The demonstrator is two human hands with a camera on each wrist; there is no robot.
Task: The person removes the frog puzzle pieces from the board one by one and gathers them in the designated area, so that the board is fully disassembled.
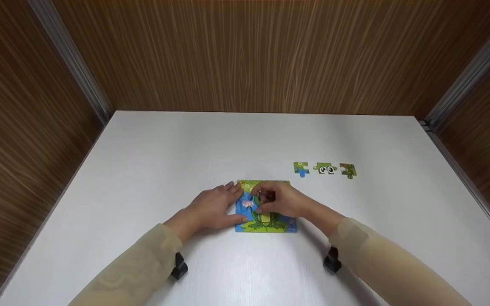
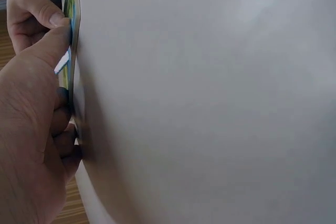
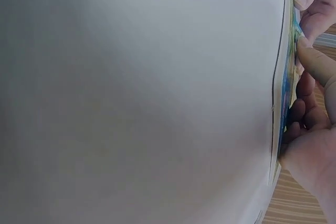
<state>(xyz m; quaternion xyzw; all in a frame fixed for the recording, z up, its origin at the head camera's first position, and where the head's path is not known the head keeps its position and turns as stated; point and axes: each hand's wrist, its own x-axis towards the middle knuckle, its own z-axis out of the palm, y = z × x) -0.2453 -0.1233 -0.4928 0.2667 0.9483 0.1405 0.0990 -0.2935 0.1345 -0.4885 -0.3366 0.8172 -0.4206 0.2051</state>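
Observation:
A square frog jigsaw puzzle (image 1: 266, 228) lies flat on the white table, with a green frog against blue and lime green. My left hand (image 1: 215, 208) rests along its left side, fingers stretched towards the upper left corner and thumb on the lower left edge. Over the puzzle's middle, my right hand (image 1: 283, 199) curls its thumb and index finger round a puzzle piece with a pink flower (image 1: 248, 204). That piece sits at the left part of the picture, partly raised from the board. The frog's upper part is largely hidden by the right hand.
Behind the puzzle and to the right lie three loose pieces in a row: a green and blue piece (image 1: 300, 168), a piece with two eyes (image 1: 325, 169) and a green and brown piece (image 1: 348, 170). Wood-grain panels (image 1: 245, 55) enclose the white table (image 1: 164, 144).

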